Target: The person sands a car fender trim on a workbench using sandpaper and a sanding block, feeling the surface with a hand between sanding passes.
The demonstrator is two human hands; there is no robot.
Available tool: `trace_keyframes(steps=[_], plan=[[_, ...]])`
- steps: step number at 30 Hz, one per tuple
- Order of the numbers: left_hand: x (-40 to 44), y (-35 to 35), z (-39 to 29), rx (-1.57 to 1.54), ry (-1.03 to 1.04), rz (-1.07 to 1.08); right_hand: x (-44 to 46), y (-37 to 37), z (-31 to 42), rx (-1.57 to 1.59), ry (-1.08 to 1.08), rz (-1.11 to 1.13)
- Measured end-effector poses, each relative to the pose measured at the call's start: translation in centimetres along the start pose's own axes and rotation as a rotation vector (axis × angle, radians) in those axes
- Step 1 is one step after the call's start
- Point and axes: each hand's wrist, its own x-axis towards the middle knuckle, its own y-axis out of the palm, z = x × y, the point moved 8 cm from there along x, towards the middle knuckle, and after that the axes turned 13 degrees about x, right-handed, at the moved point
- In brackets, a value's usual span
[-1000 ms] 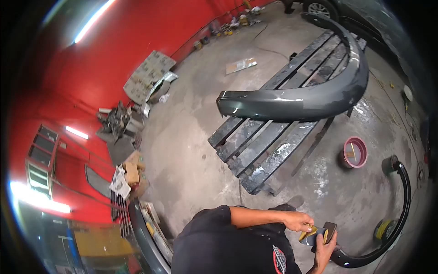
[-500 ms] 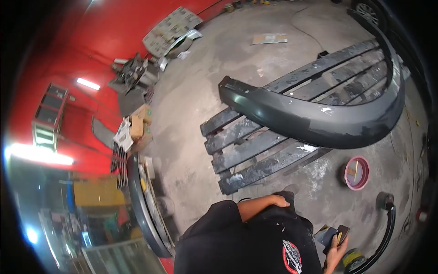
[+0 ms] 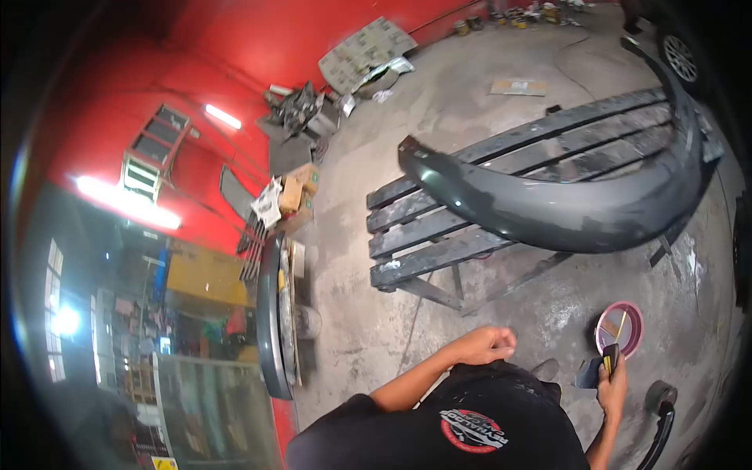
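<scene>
My left hand is held in front of my waist with its fingers curled in and nothing visible in them. In my right hand is a dark sanding block with a yellow mark. A grey-blue sheet that looks like sandpaper hangs beside it. Just beyond the block stands a pink bucket with liquid and a stick in it. A long, curved dark grey car bumper lies across a slatted bench, apart from both hands. Its surface has duller and shinier patches.
Another dark curved car part stands at the left, by a glass partition. Cardboard boxes sit along the red wall. A black tube-like object is at lower right. A car wheel shows at the far right.
My left hand has risen away from my body. My right hand has moved forward with the sanding block, up to the pink bucket. The view has shifted left.
</scene>
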Motion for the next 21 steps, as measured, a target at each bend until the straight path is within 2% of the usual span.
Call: trace_keyframes(steps=[2,3,5,7,8,10,12,13,16,18,19,20,21], plan=[[-0.9,-4.1,-8.4,-0.011,0.207,-0.427,-0.3,-1.5,-1.5,-0.08,-0.004,0.008],[-1.2,-4.4,-11.5,0.024,0.234,-0.384,-0.6,-2.3,-2.7,-0.048,0.016,-0.041],[-4.0,-6.7,-18.5,-0.164,0.554,-0.527,-2.5,-2.9,-6.1,-0.127,0.136,0.011],[-6.4,-7.0,-24.7,-0.107,0.885,-0.51,-5.3,-4.0,-9.1,-0.05,0.164,-0.074],[-7.2,-6.2,-27.8,-0.206,1.112,-0.374,-7.2,-4.3,-11.0,-0.067,0.209,-0.088],[-9.2,-4.1,-33.0,-0.23,1.427,-0.02,-12.7,-4.7,-14.6,-0.049,0.343,-0.181],[-10.8,-0.6,-37.5,-0.203,1.475,0.322,-18.7,-4.6,-18.0,-0.08,0.542,-0.225],[-10.6,1.1,-37.7,-0.246,1.406,0.448,-20.6,-3.9,-19.9,-0.053,0.597,-0.286],[-12.0,3.3,-38.0,-0.208,1.804,0.53,-29.1,-0.3,-23.8,0.035,0.781,-0.393],[-13.2,4.3,-37.7,-0.162,1.786,0.639,-34.8,4.7,-26.5,0.044,0.772,-0.501],[-13.6,5.2,-36.7,-0.087,1.69,0.804,-37.1,7.1,-27.3,0.025,0.733,-0.579],[-14.0,5.7,-35.4,-0.013,1.584,0.957,-38.9,9.7,-27.2,0.098,0.841,-0.595],[-14.4,6.1,-35.1,-0.016,1.581,0.968,-40.0,11.7,-26.0,0.104,0.85,-0.597]])
